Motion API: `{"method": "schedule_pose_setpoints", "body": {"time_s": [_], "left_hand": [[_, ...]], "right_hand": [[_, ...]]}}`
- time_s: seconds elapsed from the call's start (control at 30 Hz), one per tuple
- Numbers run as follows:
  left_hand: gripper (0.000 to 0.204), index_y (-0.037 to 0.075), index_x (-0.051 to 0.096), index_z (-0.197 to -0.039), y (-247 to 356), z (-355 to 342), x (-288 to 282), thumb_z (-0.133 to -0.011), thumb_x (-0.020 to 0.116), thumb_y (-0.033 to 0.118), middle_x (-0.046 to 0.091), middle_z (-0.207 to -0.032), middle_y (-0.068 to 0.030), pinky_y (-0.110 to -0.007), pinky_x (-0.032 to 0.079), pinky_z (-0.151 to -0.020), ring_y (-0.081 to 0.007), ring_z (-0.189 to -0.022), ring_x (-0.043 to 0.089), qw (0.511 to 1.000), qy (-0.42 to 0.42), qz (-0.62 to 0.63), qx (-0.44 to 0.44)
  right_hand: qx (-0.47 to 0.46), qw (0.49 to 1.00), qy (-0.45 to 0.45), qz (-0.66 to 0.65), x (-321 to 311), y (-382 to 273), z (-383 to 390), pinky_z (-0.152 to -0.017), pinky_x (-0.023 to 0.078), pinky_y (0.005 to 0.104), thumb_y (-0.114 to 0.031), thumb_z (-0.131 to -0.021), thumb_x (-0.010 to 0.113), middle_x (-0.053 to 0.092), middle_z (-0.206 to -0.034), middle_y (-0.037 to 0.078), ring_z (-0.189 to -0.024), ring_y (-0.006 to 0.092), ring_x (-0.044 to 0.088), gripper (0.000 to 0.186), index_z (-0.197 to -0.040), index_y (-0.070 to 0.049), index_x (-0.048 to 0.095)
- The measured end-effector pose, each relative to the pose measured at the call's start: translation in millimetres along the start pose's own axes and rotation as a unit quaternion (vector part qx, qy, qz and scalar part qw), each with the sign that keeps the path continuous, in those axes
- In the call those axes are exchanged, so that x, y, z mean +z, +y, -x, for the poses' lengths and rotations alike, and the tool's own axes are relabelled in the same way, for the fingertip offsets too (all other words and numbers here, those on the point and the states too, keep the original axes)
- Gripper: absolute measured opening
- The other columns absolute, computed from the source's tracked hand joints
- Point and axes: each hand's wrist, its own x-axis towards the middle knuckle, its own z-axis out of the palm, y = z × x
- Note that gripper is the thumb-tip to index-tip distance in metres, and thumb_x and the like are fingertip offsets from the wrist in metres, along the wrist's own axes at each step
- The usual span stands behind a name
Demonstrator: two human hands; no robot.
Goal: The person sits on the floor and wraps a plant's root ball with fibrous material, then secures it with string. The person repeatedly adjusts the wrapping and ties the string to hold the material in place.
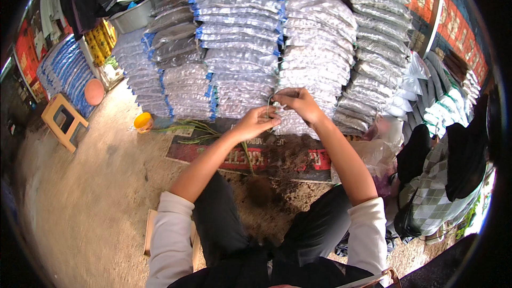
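Note:
My left hand [255, 125] and my right hand [297, 101] are raised close together in front of the stacked bags. Both have bent fingers around a thin pale green strand [270, 105] and a small whitish bit [279, 108]; my right fingers pinch at its upper part, my left fingers are just below. What exactly the whitish bit is, I cannot tell. Long green leaves [198, 127] lie below my left arm on a red and black printed mat [189, 152], which has dark loose soil [282, 157] scattered over it between my legs.
Tall stacks of filled plastic bags [237, 32] line the back. At left are a wooden stool [66, 138], a yellow bowl [143, 122], a pink round object [94, 93] and a grey tub [136, 18]. Dark and checked cloth [432, 200] and crumpled plastic [373, 154] lie at right.

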Motion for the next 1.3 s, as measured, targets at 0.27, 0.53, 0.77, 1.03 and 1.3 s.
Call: {"method": "schedule_pose_setpoints", "body": {"time_s": [0.27, 0.53, 0.77, 1.03, 1.3], "left_hand": [[0.027, 0.002, 0.056, -0.101, -20.3, -4.9, 46.3, -0.084, 0.058, 0.022, 0.062, -0.092, -0.0068, -0.031, 0.047, -0.08, -0.0157, -0.086, 0.06, 0.963, 0.092, 0.243, -0.074], [0.031, 0.005, 0.054, -0.105, -19.9, -3.9, 54.2, -0.083, 0.059, 0.026, 0.052, -0.116, -0.0047, -0.034, 0.043, -0.089, -0.0187, -0.109, 0.048, 0.916, 0.098, 0.34, -0.186], [0.034, 0.004, 0.055, -0.103, -23.3, -13.5, 63.4, -0.081, 0.061, 0.029, 0.054, -0.11, -0.0074, -0.033, 0.04, -0.093, -0.014, -0.104, 0.05, 0.916, 0.058, 0.333, -0.215], [0.033, 0.005, 0.056, -0.104, -29.4, -21.2, 72.0, -0.082, 0.06, 0.03, 0.055, -0.108, -0.0078, -0.034, 0.039, -0.094, -0.0148, -0.107, 0.049, 0.921, 0.062, 0.327, -0.205], [0.045, 0.003, 0.044, -0.117, -46.6, -23.8, 56.1, -0.083, 0.059, 0.028, 0.049, -0.12, -0.0053, -0.034, 0.043, -0.09, -0.0186, -0.112, 0.046, 0.897, 0.148, 0.354, -0.218]], "right_hand": [[0.057, 0.959, 0.166, -0.221, -25.2, 48.7, 40.6, -0.07, 0.041, 0.0274, -0.026, -0.084, 0.055, 0.055, -0.102, 0.003, -0.083, 0.0119, 0.049, 0.033, -0.112, -0.008, 0.051], [0.076, 0.931, 0.225, -0.277, -6.7, 123.9, 77.2, -0.075, 0.042, 0.026, -0.019, -0.084, 0.056, 0.057, -0.097, 0.003, -0.085, 0.0123, 0.052, 0.025, -0.103, -0.003, 0.055], [-0.129, 0.969, 0.207, 0.035, 6.3, 119.0, 63.6, -0.084, 0.039, 0.03, -0.011, -0.074, 0.066, 0.056, -0.097, 0.01, -0.094, 0.0192, 0.053, 0.021, -0.092, -0.002, 0.061], [-0.119, 0.96, 0.251, -0.038, 1.5, 142.7, 48.5, -0.083, 0.039, 0.0302, -0.007, -0.071, 0.066, 0.057, -0.092, 0.01, -0.09, 0.0191, 0.054, 0.016, -0.085, -0.001, 0.063], [0.061, 0.927, 0.261, -0.263, -26.0, 109.9, 57.1, -0.074, 0.042, 0.025, -0.012, -0.082, 0.058, 0.061, -0.086, 0.004, -0.081, 0.0128, 0.056, 0.007, -0.084, -0.006, 0.058]]}}
